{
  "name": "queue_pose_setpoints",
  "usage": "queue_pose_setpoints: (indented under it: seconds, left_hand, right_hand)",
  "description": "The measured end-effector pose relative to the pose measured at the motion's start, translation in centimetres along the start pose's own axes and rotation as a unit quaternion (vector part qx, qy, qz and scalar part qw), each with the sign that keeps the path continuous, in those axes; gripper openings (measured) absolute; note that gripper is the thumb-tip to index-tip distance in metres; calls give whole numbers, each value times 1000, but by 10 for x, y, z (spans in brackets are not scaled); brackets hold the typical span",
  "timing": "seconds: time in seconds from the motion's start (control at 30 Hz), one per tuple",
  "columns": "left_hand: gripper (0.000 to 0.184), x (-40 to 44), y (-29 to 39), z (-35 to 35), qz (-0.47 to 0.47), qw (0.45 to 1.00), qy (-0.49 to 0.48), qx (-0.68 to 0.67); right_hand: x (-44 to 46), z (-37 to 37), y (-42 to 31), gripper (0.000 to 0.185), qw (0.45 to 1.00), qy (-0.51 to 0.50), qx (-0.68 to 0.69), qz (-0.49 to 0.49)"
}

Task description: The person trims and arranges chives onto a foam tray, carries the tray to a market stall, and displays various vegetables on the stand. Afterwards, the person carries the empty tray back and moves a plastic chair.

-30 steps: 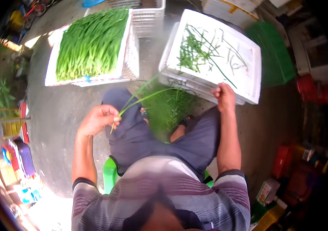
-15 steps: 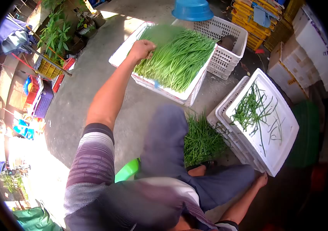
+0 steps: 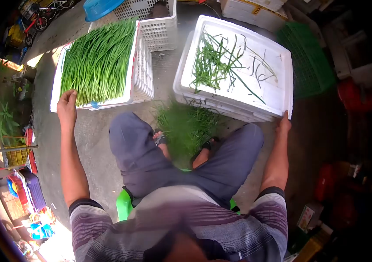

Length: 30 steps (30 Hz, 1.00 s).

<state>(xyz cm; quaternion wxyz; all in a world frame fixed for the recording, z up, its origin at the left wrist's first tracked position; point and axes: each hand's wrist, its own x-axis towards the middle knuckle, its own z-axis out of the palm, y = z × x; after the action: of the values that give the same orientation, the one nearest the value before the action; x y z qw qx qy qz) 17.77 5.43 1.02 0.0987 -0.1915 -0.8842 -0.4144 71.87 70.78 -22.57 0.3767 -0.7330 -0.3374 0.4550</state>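
Long green stalks that look like garlic chives (image 3: pixel 100 63) lie in neat rows in a white foam tray (image 3: pixel 56 94) at the left. My left hand (image 3: pixel 67 107) is at the near left corner of that tray, fingers pinched together at the cut ends of the stalks; what is in the pinch, if anything, is too small to tell. On the right, my right hand (image 3: pixel 284 122) grips the near right corner of a second white foam tray (image 3: pixel 256 41). Loose, tangled green stalks (image 3: pixel 214 63) lie in it, mostly on its left side.
Between my feet is a heap of green stalks (image 3: pixel 186 124). A white slatted crate (image 3: pixel 159 32) with a blue basin (image 3: pixel 100 8) stands behind the left tray. Beyond the right tray are a green crate (image 3: pixel 306 59) and foam boxes (image 3: pixel 253 14). I sit on a green stool (image 3: pixel 124 205).
My view has swung to the right. My left hand has moved from the far left part of the stalks to their near end. My right hand stays at the right tray's corner.
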Motion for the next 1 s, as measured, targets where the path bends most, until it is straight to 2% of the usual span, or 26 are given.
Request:
queue_pose_setpoints:
  seconds: [0.07, 0.23, 0.33, 0.4, 0.5, 0.63, 0.73, 0.87, 0.9, 1.0]
  left_hand:
    - [32, -30, 6, 1, -37, 999, -15, -3]
    - [29, -98, -3, 2, -157, 982, -95, -34]
    - [27, -134, -42, 0, -240, 958, -142, -60]
    - [25, -168, -83, -2, -287, 940, -176, -59]
    - [22, -215, -110, 3, -422, 878, -226, -14]
    - [15, -242, -94, 31, -580, 777, -246, -4]
    - [13, -241, -138, 51, -580, 772, -260, -24]
    - [15, -168, -126, 82, -551, 798, -243, -4]
    - [18, -148, -113, 92, -547, 807, -221, -25]
    - [22, -124, -148, 105, -489, 847, -206, -33]
  right_hand:
    - [31, 8, 15, 55, 999, -38, 34, -7]
    - [12, 14, -8, 47, 990, -59, 77, 104]
    - [-3, 9, -12, 44, 993, -40, 92, 57]
    - [16, 7, 4, 49, 989, -60, 119, 57]
    - [-14, -7, -2, 57, 981, -102, 151, 66]
    - [-9, -19, 5, 59, 968, -136, 187, 95]
    - [4, -33, 3, 53, 944, -223, 218, 107]
    - [4, -44, -22, 49, 920, -312, 211, 107]
    - [1, -45, -32, 48, 925, -307, 196, 108]
    - [-7, -48, -50, 51, 940, -273, 180, 100]
